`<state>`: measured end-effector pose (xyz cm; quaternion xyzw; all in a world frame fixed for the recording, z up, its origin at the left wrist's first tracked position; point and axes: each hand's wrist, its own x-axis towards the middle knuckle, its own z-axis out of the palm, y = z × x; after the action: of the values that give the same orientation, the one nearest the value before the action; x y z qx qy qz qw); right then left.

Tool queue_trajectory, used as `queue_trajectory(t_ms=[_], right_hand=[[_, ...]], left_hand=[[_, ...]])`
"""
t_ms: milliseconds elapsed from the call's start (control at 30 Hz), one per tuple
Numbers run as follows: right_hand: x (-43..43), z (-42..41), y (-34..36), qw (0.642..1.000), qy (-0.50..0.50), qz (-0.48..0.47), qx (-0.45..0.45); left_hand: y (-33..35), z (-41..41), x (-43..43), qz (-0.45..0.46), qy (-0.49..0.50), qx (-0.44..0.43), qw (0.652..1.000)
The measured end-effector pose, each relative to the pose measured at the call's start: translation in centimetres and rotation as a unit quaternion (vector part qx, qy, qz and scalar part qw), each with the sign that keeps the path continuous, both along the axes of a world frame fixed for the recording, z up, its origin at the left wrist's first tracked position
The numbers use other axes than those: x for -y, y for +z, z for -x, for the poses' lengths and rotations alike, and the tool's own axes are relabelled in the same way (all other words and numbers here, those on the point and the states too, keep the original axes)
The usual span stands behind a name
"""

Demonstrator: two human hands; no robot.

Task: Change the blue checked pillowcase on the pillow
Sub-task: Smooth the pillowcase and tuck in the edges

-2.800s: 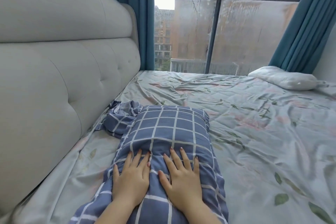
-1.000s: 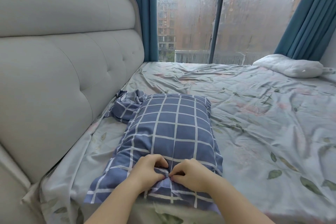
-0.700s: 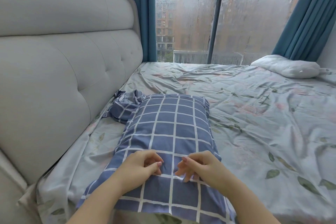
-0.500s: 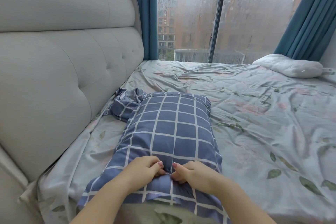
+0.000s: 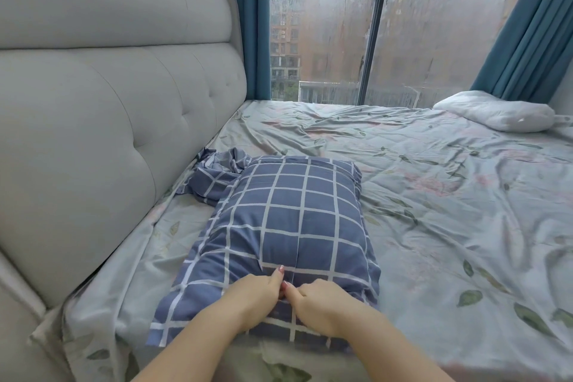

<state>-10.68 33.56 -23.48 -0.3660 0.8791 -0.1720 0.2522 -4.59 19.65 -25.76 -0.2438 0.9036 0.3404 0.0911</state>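
A pillow in a blue checked pillowcase (image 5: pixel 288 220) lies lengthwise on the bed, close to the headboard. My left hand (image 5: pixel 251 295) and my right hand (image 5: pixel 319 298) meet at its near end, knuckles almost touching. Both pinch the checked fabric along the middle seam, fingers curled into it. A second blue checked cloth (image 5: pixel 214 174) lies crumpled at the pillow's far left corner, against the headboard. A bare white pillow (image 5: pixel 496 113) rests at the far right of the bed, by the window.
A padded grey headboard (image 5: pixel 102 108) runs along the left. The bed carries a wrinkled pale sheet (image 5: pixel 449 211) with a leaf print. A large window (image 5: pixel 372 34) with blue curtains (image 5: pixel 533 28) closes the far side.
My hands went from lying flat on the pillow to pinching the cloth at its near end. They parted briefly, then came together again on the middle seam.
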Motion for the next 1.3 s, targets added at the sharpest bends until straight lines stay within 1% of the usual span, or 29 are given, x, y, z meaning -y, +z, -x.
queue_trajectory(t_ms=[33, 67, 133, 233, 267, 300, 333, 400, 433, 533, 567, 600, 667, 700, 733, 767, 800, 833, 867, 900, 933, 967, 1000, 1033, 1100, 1133, 1167, 1233, 1300], right_hand=[[0.1, 0.0, 0.2, 1.000, -0.017, 0.004, 0.015], [0.1, 0.0, 0.3, 0.998, -0.042, 0.003, 0.039], [-0.4, 1.1, 0.0, 0.992, -0.071, 0.018, 0.104], [-1.4, 1.8, -0.3, 0.973, -0.074, 0.060, 0.211], [-1.5, 1.7, -0.3, 0.972, -0.070, 0.053, 0.218], [-1.5, 1.5, -0.2, 0.976, -0.060, 0.042, 0.206], [-1.4, 1.2, -0.1, 0.985, -0.038, 0.032, 0.168], [-0.8, 0.9, 0.1, 0.998, 0.006, -0.007, 0.066], [-0.5, 0.6, 0.1, 0.999, 0.007, -0.009, 0.037], [0.1, -0.6, -0.7, 0.998, 0.026, -0.032, -0.046], [0.0, -0.7, -1.0, 0.996, 0.024, -0.031, -0.078], [-0.2, -0.8, -1.2, 0.995, 0.010, -0.018, -0.103], [-0.6, -0.4, -1.3, 0.997, -0.040, 0.051, -0.050], [-1.0, 0.0, -1.2, 0.992, -0.062, 0.109, 0.008], [-1.6, 0.3, -0.9, 0.974, -0.106, 0.183, 0.080], [-2.4, 0.4, -0.3, 0.947, -0.160, 0.248, 0.127], [-3.1, 0.7, 0.0, 0.928, -0.198, 0.298, 0.106], [-3.8, 1.1, 0.1, 0.921, -0.221, 0.320, 0.016], [-4.4, 1.5, -0.1, 0.916, -0.235, 0.310, -0.099], [-5.0, 2.0, -0.2, 0.911, -0.248, 0.277, -0.180], [-5.2, 2.4, -0.6, 0.912, -0.269, 0.224, -0.213], [-5.3, 2.7, -0.9, 0.923, -0.295, 0.163, -0.187], [-5.3, 3.0, -1.2, 0.932, -0.318, 0.124, -0.121], [-5.2, 3.2, -1.5, 0.935, -0.336, 0.106, -0.045], [-4.8, 3.7, -1.6, 0.916, -0.367, 0.136, 0.089], [-4.6, 4.0, -1.8, 0.903, -0.378, 0.158, 0.126], [-4.5, 4.1, -1.9, 0.893, -0.388, 0.172, 0.153], [-4.1, 4.8, -2.5, 0.871, -0.397, 0.206, 0.202], [-3.6, 5.4, -3.0, 0.848, -0.406, 0.237, 0.243]], left_hand=[[-0.1, -0.1, 0.1, -0.031, 0.001, 0.009, 0.999], [-0.3, -0.1, 0.5, -0.083, 0.012, 0.012, 0.996], [-1.0, 0.4, 1.5, -0.204, 0.038, 0.014, 0.978], [-1.6, 0.5, 2.5, -0.327, 0.062, 0.053, 0.941], [-1.7, 0.5, 2.7, -0.332, 0.057, 0.066, 0.939], [-1.4, 0.3, 2.7, -0.321, 0.043, 0.080, 0.943], [-1.5, 0.2, 2.8, -0.299, 0.027, 0.087, 0.950], [-1.3, 0.0, 2.5, -0.280, 0.001, 0.093, 0.955], [-1.0, -0.1, 2.1, -0.259, -0.001, 0.085, 0.962], [-0.6, -0.3, 0.8, -0.129, 0.031, 0.058, 0.990], [-0.6, -0.4, 0.6, -0.110, 0.034, 0.048, 0.992], [-0.9, -0.5, 0.7, -0.127, 0.031, 0.038, 0.991], [-0.5, -1.0, 0.8, -0.222, 0.027, -0.016, 0.974], [0.3, -1.3, 1.0, -0.259, 0.045, -0.063, 0.963], [1.1, -1.7, 1.3, -0.267, 0.076, -0.109, 0.954], [1.9, -2.2, 1.7, -0.257, 0.106, -0.165, 0.946], [2.3, -2.6, 2.2, -0.205, 0.130, -0.215, 0.946], [2.4, -3.0, 3.1, -0.119, 0.144, -0.255, 0.949], [2.1, -3.3, 4.2, -0.020, 0.153, -0.268, 0.951], [1.6, -3.7, 5.2, 0.062, 0.163, -0.254, 0.951], [1.1, -3.9, 6.0, 0.113, 0.176, -0.210, 0.955], [0.5, -3.9, 6.7, 0.124, 0.188, -0.151, 0.962], [0.1, -3.8, 7.0, 0.091, 0.203, -0.095, 0.970], [-0.5, -3.6, 7.3, 0.036, 0.214, -0.073, 0.973], [-1.3, -3.2, 8.0, -0.055, 0.226, -0.083, 0.969], [-1.6, -3.1, 8.4, -0.072, 0.227, -0.093, 0.967], [-1.9, -2.9, 8.7, -0.090, 0.221, -0.103, 0.966], [-1.5, -2.8, 8.4, -0.158, 0.218, -0.116, 0.956], [-1.1, -2.3, 8.5, -0.216, 0.253, -0.112, 0.936]])
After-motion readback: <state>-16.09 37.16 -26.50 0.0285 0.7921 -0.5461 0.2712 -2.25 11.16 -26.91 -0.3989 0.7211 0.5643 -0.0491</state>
